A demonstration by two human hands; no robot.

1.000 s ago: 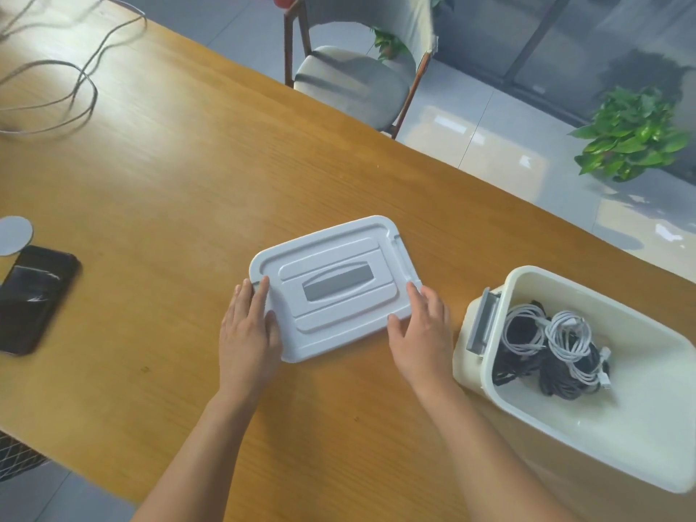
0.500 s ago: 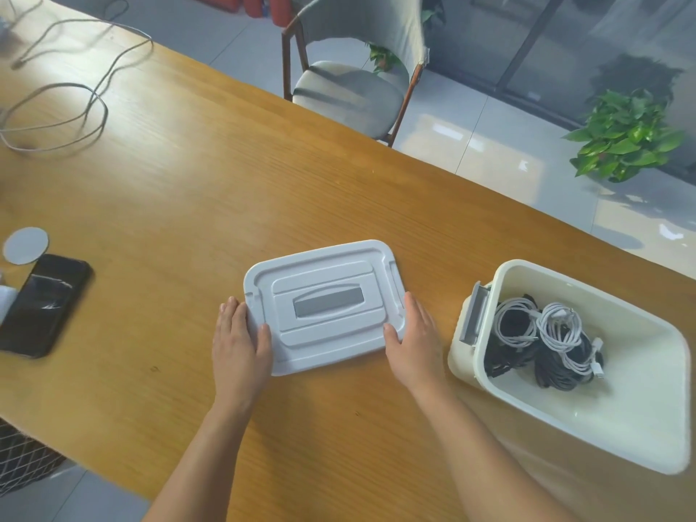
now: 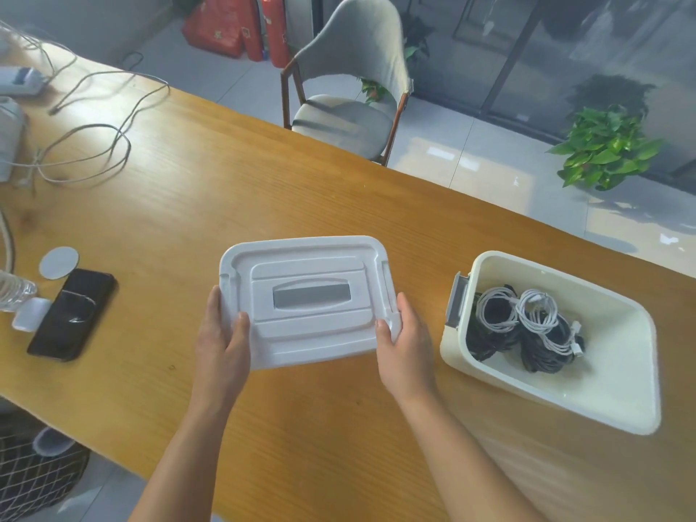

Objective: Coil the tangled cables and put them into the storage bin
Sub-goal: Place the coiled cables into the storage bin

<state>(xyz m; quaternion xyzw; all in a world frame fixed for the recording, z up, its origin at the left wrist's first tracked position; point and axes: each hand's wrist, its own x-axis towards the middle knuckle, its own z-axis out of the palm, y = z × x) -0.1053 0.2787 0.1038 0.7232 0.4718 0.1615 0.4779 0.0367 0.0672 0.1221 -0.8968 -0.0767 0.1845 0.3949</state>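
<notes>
Gripping white lid point(image 3: 307, 299) — left hand point(image 3: 222, 340), right hand point(image 3: 408, 342) clamping its ends, coiled cables point(image 3: 527, 327) in cream bin point(image 3: 617, 401)

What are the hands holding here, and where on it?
Both hold the bin lid: left hand grips its left short edge, right hand its right short edge, thumbs on top.

Bright daylight enters from the far glass wall, leaving glare on the floor tiles point(image 3: 444, 152) and wooden surface point(image 3: 158, 205); wide-angle edges bend, detail slightly soft.
</notes>
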